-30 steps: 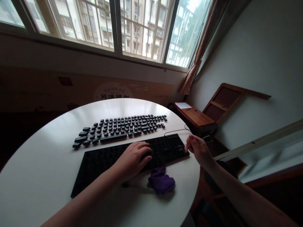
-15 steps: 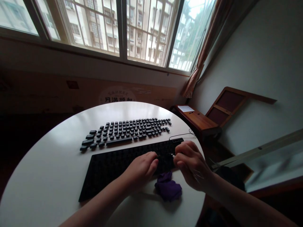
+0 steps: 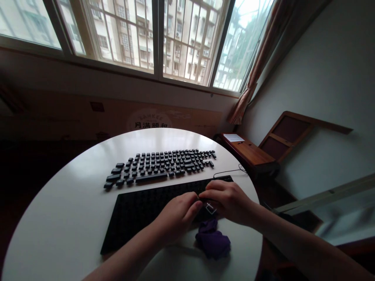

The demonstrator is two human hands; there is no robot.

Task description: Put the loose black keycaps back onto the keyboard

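Note:
A black keyboard base (image 3: 140, 208) lies at a slant on the white round table. Above its right half my two hands meet at the fingertips. My left hand (image 3: 178, 210) is closed, pinching a small dark piece that looks like a keycap, mostly hidden by the fingers. My right hand (image 3: 231, 199) is curled round a wire keycap puller (image 3: 210, 208); its thin bent wire shows below the fingers. Behind the base, loose black keycaps (image 3: 164, 162) are laid out in keyboard order. A crumpled purple cloth (image 3: 213, 242) lies in front of the base.
The white table (image 3: 58, 218) has a rounded edge on the right, near my right forearm. A thin black cable (image 3: 227, 171) runs off the keyboard's back right. Beyond stands a wooden chair (image 3: 252, 150) with a paper sheet (image 3: 233, 137) on it.
My right hand has come in from the table's right edge with the puller to meet my left hand. My left fingers, earlier resting spread on the base, have closed into a pinch.

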